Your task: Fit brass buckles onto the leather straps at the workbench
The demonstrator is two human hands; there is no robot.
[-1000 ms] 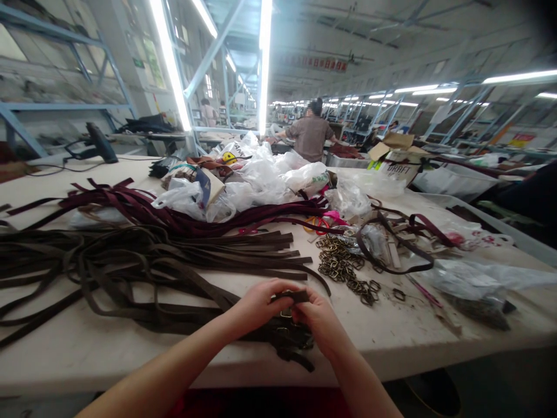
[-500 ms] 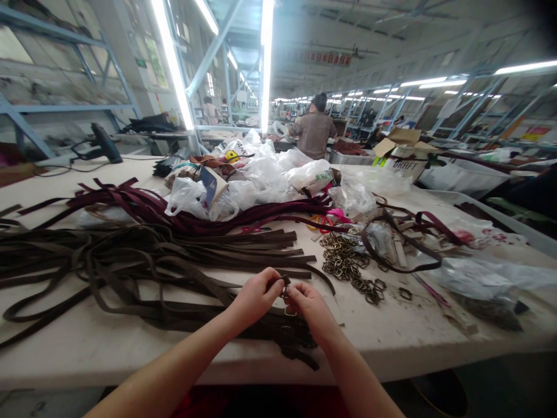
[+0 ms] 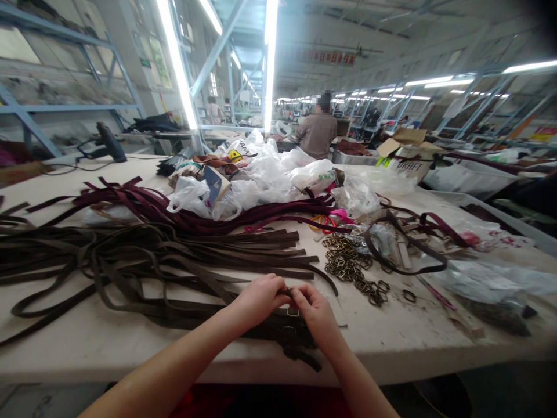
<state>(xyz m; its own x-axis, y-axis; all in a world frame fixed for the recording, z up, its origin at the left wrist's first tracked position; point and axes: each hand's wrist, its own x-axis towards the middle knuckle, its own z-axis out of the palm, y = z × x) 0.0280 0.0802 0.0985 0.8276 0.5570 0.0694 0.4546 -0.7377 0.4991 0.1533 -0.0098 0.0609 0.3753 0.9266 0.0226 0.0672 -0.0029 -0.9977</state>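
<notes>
**Left hand** (image 3: 260, 299): grip closed, fingers curled tightly over the end of a dark brown leather strap (image 3: 286, 291); the fingers hide most of that end.

**Right hand** (image 3: 314, 312): grip closed as well, its fingertips (image 3: 300, 294) pinching the same strap end from the other side; the two hands nearly touch.

**Buckle:** a small brass buckle (image 3: 293, 312) sits just below the pinch, between the hands; how it joins the strap is hidden.

**Under the hands:** a heap of dark straps with metal fittings (image 3: 289, 339) lies on the bench (image 3: 130, 361), near its front edge.

**Left of the hands:** a tangle of long dark brown leather strips (image 3: 130, 255); behind them, a bundle of burgundy leather strips (image 3: 174, 209).

**Right of the hands:** a scattered pile of brass rings and buckles (image 3: 348, 268), just beyond the right hand; a looped leather strap (image 3: 404, 251) lies past it.

**Far side of the bench:** white plastic bags (image 3: 270, 177) are heaped up; scissors with orange handles (image 3: 319, 223) lie at their foot.

**Beyond the bench:** a co-worker (image 3: 317, 132) stands with their back turned, near an open cardboard box (image 3: 402, 142).
</notes>
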